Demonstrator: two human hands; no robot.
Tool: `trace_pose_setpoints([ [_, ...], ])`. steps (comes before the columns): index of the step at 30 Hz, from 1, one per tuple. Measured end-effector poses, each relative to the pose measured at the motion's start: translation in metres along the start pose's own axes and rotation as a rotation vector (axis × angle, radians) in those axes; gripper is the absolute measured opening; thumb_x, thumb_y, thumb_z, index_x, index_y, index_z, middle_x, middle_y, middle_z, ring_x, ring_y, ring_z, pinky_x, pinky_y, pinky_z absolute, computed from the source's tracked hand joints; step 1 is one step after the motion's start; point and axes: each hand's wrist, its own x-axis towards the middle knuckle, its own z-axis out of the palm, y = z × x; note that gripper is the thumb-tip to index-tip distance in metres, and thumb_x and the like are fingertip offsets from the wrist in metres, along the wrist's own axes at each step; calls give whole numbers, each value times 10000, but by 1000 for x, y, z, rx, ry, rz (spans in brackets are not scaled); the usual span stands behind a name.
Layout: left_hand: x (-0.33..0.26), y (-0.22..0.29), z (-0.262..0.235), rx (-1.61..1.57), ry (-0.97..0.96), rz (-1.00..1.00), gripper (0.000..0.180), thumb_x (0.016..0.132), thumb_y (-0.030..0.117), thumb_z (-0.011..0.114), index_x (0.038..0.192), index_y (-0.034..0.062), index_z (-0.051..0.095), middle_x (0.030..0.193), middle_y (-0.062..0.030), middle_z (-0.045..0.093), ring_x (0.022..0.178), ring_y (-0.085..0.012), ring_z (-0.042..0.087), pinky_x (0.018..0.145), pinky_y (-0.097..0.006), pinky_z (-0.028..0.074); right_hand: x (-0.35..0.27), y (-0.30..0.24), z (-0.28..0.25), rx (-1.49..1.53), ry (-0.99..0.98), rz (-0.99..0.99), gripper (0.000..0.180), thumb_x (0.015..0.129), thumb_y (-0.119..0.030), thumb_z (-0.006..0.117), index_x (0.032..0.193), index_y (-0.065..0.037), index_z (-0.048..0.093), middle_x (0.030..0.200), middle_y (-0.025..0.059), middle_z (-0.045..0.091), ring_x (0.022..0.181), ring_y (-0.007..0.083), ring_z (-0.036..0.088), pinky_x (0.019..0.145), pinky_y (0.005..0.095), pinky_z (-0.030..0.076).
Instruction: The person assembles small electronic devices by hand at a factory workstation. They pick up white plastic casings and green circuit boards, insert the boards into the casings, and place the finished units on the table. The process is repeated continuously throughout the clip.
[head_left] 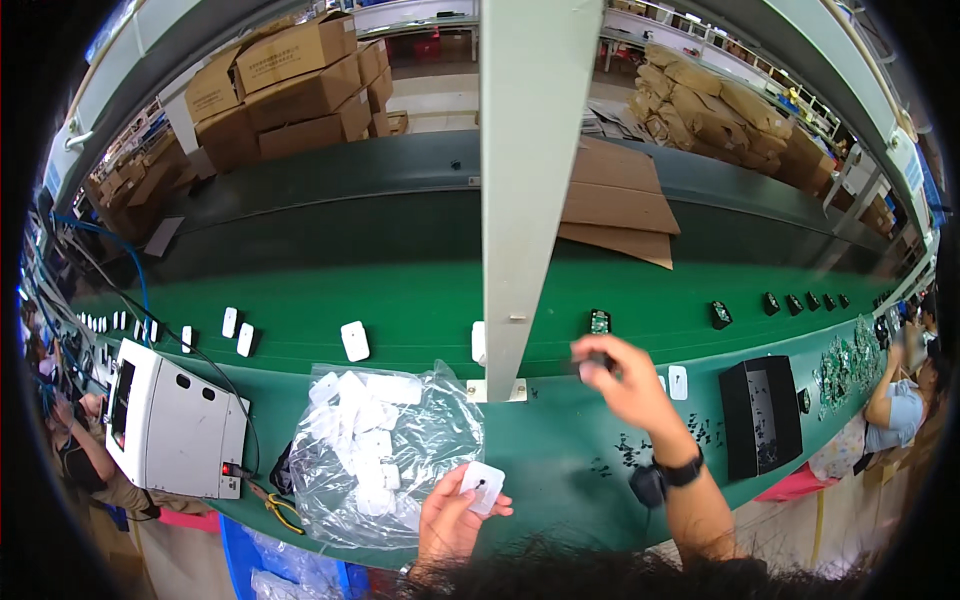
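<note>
Your hands work at the green desk point(560, 470), one on a white cover, one reaching toward the belt.

Nearest you, your left hand point(452, 518) pinches a square white plastic cover point(483, 485), just right of the clear bag of white covers point(380, 450). Right of the bag and farther out, your right hand point(622, 378) is closed on a small dark part, blurred. Left of the bag sits a white machine box point(180, 428). Beyond the bag, white covers point(354, 340) and a small circuit board point(599, 321) ride the green conveyor belt point(400, 290).
</note>
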Motion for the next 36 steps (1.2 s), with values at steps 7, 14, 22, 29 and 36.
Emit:
trace_pose_setpoints([
  [7, -1, -19, 27, -97, -37, -125, 485, 1029, 198, 470, 1397, -114, 424, 1236, -286, 598, 1122, -438, 634, 1013, -563, 496, -114, -41, 20, 309, -348, 52, 343, 824, -32, 756, 1107, -66, 565, 1107, 44, 611, 970, 123, 574, 811, 282, 482],
  [14, -14, -25, 46, -211, -103, -121, 484, 1012, 139, 491, 1421, -107, 413, 1315, -261, 571, 1226, -431, 580, 1097, -546, 443, -136, -61, 4, -64, -370, -69, 399, 812, -103, 709, 1199, -94, 610, 959, 67, 631, 755, 209, 638, 667, 341, 535],
  [22, -25, -30, 50, -157, -163, -104, 537, 989, 137, 540, 1444, -94, 373, 1355, -256, 548, 1256, -459, 550, 1087, -547, 448, -153, -80, 18, -450, -311, -149, 585, 786, -246, 668, 1360, -164, 597, 736, 83, 571, 539, 297, 585, 518, 418, 513],
  [29, -29, -27, 46, -189, -158, -109, 528, 985, 130, 552, 1437, -89, 392, 1351, -260, 551, 1259, -454, 548, 1095, -557, 435, -149, -80, 26, -424, -340, -139, 593, 761, -235, 685, 1345, -170, 613, 727, 80, 572, 536, 293, 584, 515, 417, 511],
  [36, -30, -28, 43, -163, -101, -123, 493, 989, 104, 531, 1421, -99, 409, 1355, -270, 542, 1258, -442, 555, 1087, -568, 442, -146, -80, 29, -448, -324, -169, 580, 745, -225, 699, 1317, -162, 626, 714, 65, 569, 516, 280, 582, 495, 405, 511],
])
